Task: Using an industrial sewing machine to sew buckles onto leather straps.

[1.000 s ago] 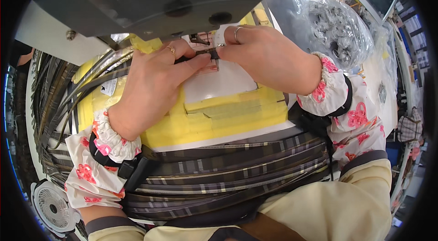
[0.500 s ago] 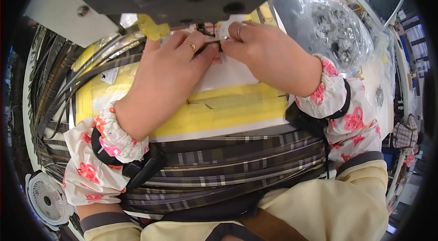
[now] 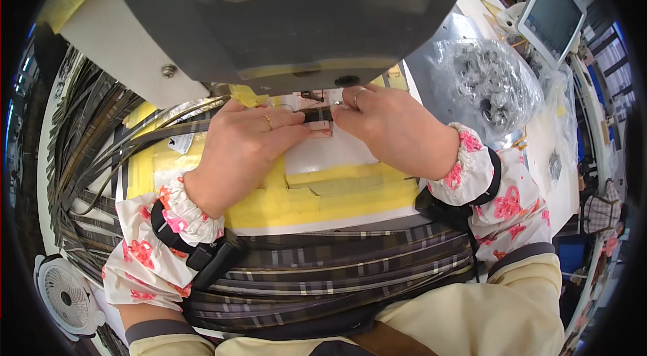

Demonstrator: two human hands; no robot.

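Observation:
A dark plaid fabric strap stretches flat between my two hands, just below the small metal foot of a machine. My left hand lies over the strap with its fingers closed on it, palm down. At the strap's right end, the bent fingers of my right hand pinch it; the fingertips are partly hidden. Under the hands is a white plate with yellow tape. From the left, the strap's tail passes beneath my left hand.
The dark machine head hangs low over my fingers. Many plaid straps pile up at the left, and more lie across my lap. Right of the plate sits a clear bag of small metal parts, near a screen. A white fan stands lower left.
The view has shifted, so the machine head fills more of it. My hands have spread slightly apart, and the strap that was bunched at the fingertips now lies flat between them.

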